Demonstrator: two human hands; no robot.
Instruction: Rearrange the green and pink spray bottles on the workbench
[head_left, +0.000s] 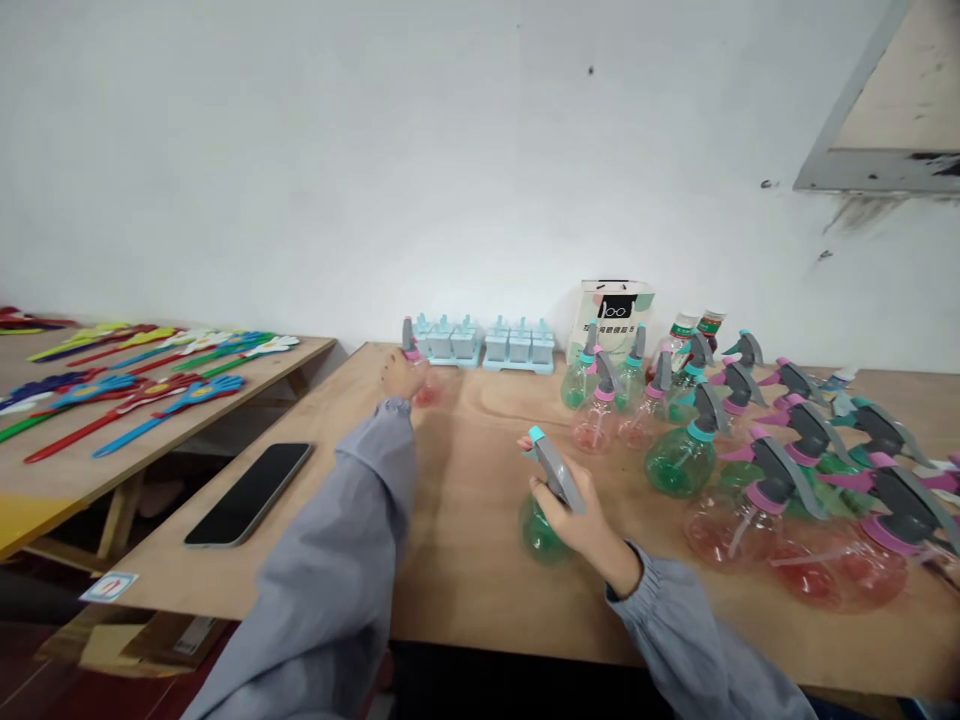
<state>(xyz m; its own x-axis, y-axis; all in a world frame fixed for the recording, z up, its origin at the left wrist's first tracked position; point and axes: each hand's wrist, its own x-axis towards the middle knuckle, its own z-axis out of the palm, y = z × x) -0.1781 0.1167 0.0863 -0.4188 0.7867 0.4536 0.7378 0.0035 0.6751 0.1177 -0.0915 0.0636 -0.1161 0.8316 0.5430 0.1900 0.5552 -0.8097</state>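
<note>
My left hand (pixel 401 374) reaches to the far side of the wooden table, its fingers wrapped round the neck of a pink spray bottle (pixel 427 392). That bottle stands close to the light blue ice pop moulds (pixel 454 345). Nearer to me, my right hand (pixel 574 505) is closed round the grey head of a green spray bottle (pixel 541 535), whose turquoise nozzle points up and left. The green bottle's neck is hidden by my fingers. Right of this hand stand several more spray bottles (pixel 679 462), green and pink, with grey triggers.
A black phone (pixel 249 495) lies at the table's left. Behind the spray bottles are a printed paper bag (pixel 611 320) and two labelled drink bottles (pixel 681 340) near the wall. Colourful hand-shaped toys (pixel 161 395) cover the separate left table, across a gap.
</note>
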